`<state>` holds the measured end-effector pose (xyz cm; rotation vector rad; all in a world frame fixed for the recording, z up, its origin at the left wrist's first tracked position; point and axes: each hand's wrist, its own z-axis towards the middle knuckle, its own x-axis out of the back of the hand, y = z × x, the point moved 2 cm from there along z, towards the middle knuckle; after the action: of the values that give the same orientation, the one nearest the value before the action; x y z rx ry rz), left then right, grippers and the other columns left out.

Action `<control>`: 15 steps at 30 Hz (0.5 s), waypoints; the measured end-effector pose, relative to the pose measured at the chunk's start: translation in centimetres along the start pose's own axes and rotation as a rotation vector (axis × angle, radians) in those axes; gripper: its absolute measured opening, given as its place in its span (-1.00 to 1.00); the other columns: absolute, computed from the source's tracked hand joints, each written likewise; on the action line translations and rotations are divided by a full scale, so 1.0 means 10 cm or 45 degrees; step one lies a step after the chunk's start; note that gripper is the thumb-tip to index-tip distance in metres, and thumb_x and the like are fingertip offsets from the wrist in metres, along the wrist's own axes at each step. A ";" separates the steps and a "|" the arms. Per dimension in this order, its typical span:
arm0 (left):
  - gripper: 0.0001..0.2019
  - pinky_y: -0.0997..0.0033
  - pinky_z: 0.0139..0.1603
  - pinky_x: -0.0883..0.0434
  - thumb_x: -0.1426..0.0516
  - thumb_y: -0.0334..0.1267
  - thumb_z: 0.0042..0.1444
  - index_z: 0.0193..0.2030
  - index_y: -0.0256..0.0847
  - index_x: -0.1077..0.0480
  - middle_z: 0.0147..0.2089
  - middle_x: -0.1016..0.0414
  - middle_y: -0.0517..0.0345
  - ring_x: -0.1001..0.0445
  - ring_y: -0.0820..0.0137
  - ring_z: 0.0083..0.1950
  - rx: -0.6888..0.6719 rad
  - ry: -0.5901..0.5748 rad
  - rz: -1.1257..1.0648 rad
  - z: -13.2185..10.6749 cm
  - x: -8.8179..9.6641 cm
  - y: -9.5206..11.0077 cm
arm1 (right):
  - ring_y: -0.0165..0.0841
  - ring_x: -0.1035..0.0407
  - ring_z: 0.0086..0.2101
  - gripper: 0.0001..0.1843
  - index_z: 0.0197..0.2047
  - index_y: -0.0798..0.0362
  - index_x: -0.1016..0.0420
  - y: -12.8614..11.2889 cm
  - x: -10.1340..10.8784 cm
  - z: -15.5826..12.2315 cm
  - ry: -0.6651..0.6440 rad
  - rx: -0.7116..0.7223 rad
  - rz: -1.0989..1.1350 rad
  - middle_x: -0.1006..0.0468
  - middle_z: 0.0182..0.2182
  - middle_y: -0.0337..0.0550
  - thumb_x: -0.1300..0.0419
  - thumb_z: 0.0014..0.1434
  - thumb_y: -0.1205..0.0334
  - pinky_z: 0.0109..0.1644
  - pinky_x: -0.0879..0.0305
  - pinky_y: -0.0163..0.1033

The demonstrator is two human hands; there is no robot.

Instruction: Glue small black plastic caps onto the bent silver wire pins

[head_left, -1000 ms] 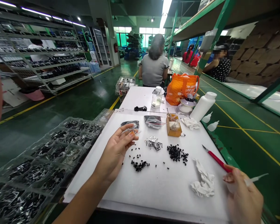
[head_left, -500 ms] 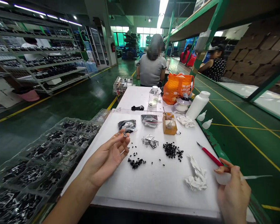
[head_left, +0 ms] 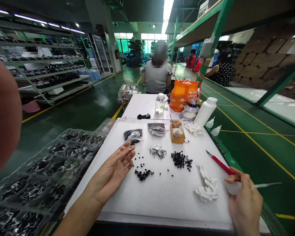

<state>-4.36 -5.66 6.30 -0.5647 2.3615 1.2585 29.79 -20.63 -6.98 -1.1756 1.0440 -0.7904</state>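
My left hand (head_left: pixel 113 172) hovers palm-up over the white table (head_left: pixel 162 196), its fingertips pinching a small bent metal wire part (head_left: pixel 129 147). Just right of it lie a small heap of black bits (head_left: pixel 142 174) and a tangle of metal wire parts (head_left: pixel 157 151). A larger pile of black bits (head_left: pixel 180 160) sits further right. My right hand (head_left: pixel 244 205) is at the table's right front corner, closed around a small white squeeze bottle with a long thin nozzle (head_left: pixel 250 186) pointing right. A red-handled craft knife (head_left: pixel 218 163) lies beside it.
Clear plastic trays of black and metal parts (head_left: pixel 46 170) fill the left side. Crumpled white tissue (head_left: pixel 206 188), an orange box (head_left: pixel 177 133), two dark bags (head_left: pixel 157 128), white bottles (head_left: pixel 206 111) and an orange bag (head_left: pixel 184 93) stand further back. People sit beyond the table.
My left hand dropped lower and closer to me with the wire part. My right hand shifted slightly left with the squeeze bottle. The camera tilted, and a blurred shape grew at the left edge.
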 end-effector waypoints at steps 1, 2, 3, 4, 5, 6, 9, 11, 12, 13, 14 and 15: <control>-0.74 0.51 -0.30 -0.59 -0.13 -0.56 0.32 -0.02 -0.18 -0.56 -0.19 -0.62 0.12 -0.65 0.47 -0.25 -0.009 0.000 0.007 0.00 0.01 0.00 | -0.34 -0.32 -0.32 -0.62 -0.34 0.06 -0.55 0.00 0.00 0.00 0.000 0.000 0.000 -0.43 -0.42 -0.26 -0.29 0.20 -0.12 -0.12 -0.26 -0.18; -0.73 0.51 -0.29 -0.59 -0.13 -0.56 0.32 -0.01 -0.17 -0.56 -0.19 -0.62 0.13 -0.65 0.48 -0.24 -0.020 0.002 0.015 0.01 0.03 0.00 | -0.33 -0.32 -0.31 -0.62 -0.33 0.05 -0.55 0.00 -0.01 0.00 0.004 0.000 0.001 -0.43 -0.43 -0.26 -0.29 0.19 -0.13 -0.12 -0.26 -0.18; -0.72 0.52 -0.28 -0.59 -0.14 -0.56 0.31 0.00 -0.16 -0.56 -0.18 -0.62 0.14 -0.65 0.48 -0.24 -0.034 0.001 0.024 0.01 0.04 0.01 | -0.33 -0.32 -0.30 -0.61 -0.32 0.05 -0.56 0.00 -0.01 0.00 0.009 -0.001 0.002 -0.42 -0.44 -0.27 -0.29 0.18 -0.14 -0.11 -0.26 -0.18; -0.72 0.53 -0.28 -0.58 -0.15 -0.57 0.31 0.00 -0.15 -0.55 -0.18 -0.62 0.14 -0.64 0.48 -0.23 -0.050 0.000 0.032 0.02 0.05 0.01 | -0.32 -0.32 -0.29 -0.61 -0.32 0.05 -0.56 0.00 -0.01 0.00 0.013 -0.003 0.004 -0.42 -0.44 -0.27 -0.30 0.18 -0.14 -0.11 -0.25 -0.18; -0.71 0.53 -0.27 -0.58 -0.15 -0.57 0.30 0.01 -0.14 -0.55 -0.16 -0.63 0.15 -0.64 0.49 -0.22 -0.066 0.000 0.041 0.03 0.06 0.01 | -0.32 -0.31 -0.29 -0.61 -0.32 0.05 -0.56 0.00 -0.02 0.00 0.017 -0.006 0.007 -0.41 -0.44 -0.27 -0.30 0.17 -0.14 -0.10 -0.25 -0.18; -0.71 0.53 -0.26 -0.58 -0.17 -0.57 0.30 0.02 -0.13 -0.55 -0.15 -0.63 0.15 -0.64 0.49 -0.20 -0.083 0.000 0.049 0.04 0.06 0.01 | -0.33 -0.31 -0.29 -0.61 -0.32 0.05 -0.55 0.01 -0.02 0.00 0.018 -0.010 0.009 -0.41 -0.44 -0.27 -0.30 0.17 -0.15 -0.09 -0.25 -0.18; -0.69 0.55 -0.22 -0.57 -0.20 -0.56 0.28 0.03 -0.09 -0.53 -0.09 -0.64 0.17 -0.64 0.50 -0.15 -0.138 0.012 0.064 0.06 0.07 0.01 | -0.34 -0.30 -0.30 -0.60 -0.31 0.05 -0.56 0.02 -0.01 0.00 0.013 -0.025 0.007 -0.41 -0.43 -0.28 -0.31 0.16 -0.15 -0.08 -0.25 -0.18; -0.69 0.55 -0.19 -0.57 -0.21 -0.56 0.27 0.03 -0.08 -0.52 -0.06 -0.64 0.17 -0.64 0.50 -0.10 -0.169 0.021 0.067 0.07 0.07 0.02 | -0.34 -0.29 -0.31 -0.59 -0.30 0.05 -0.55 0.03 -0.01 0.01 0.010 -0.027 -0.001 -0.42 -0.43 -0.28 -0.30 0.16 -0.17 -0.07 -0.25 -0.16; -0.68 0.54 -0.17 -0.57 -0.21 -0.57 0.26 0.03 -0.08 -0.51 -0.06 -0.64 0.17 -0.64 0.49 -0.08 -0.179 0.023 0.068 0.06 0.06 0.02 | -0.34 -0.29 -0.31 -0.58 -0.31 0.06 -0.55 0.03 -0.01 0.01 0.009 -0.024 -0.008 -0.42 -0.43 -0.28 -0.30 0.16 -0.18 -0.07 -0.25 -0.16; -0.67 0.53 -0.15 -0.58 -0.22 -0.57 0.26 0.04 -0.08 -0.51 -0.05 -0.64 0.16 -0.64 0.48 -0.06 -0.187 0.022 0.070 0.05 0.06 0.02 | -0.34 -0.29 -0.31 -0.57 -0.32 0.06 -0.54 0.04 0.00 0.01 0.008 -0.019 -0.016 -0.42 -0.43 -0.27 -0.30 0.15 -0.19 -0.07 -0.25 -0.15; -0.67 0.52 -0.13 -0.58 -0.22 -0.58 0.25 0.03 -0.08 -0.51 -0.04 -0.64 0.15 -0.64 0.47 -0.05 -0.193 0.020 0.071 0.04 0.06 0.02 | -0.34 -0.29 -0.31 -0.56 -0.32 0.06 -0.54 0.04 0.00 0.01 0.007 -0.011 -0.027 -0.42 -0.43 -0.27 -0.30 0.15 -0.20 -0.08 -0.26 -0.14; -0.66 0.51 -0.12 -0.57 -0.22 -0.59 0.24 0.03 -0.08 -0.51 -0.04 -0.65 0.14 -0.64 0.47 -0.04 -0.200 0.018 0.073 0.03 0.06 0.02 | -0.33 -0.30 -0.32 -0.56 -0.32 0.06 -0.54 0.05 0.00 0.01 0.005 -0.001 -0.041 -0.42 -0.43 -0.27 -0.30 0.15 -0.20 -0.10 -0.27 -0.14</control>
<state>-4.91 -5.33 5.99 -0.5586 2.3188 1.4796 29.91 -20.50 -7.46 -1.1944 1.0305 -0.8178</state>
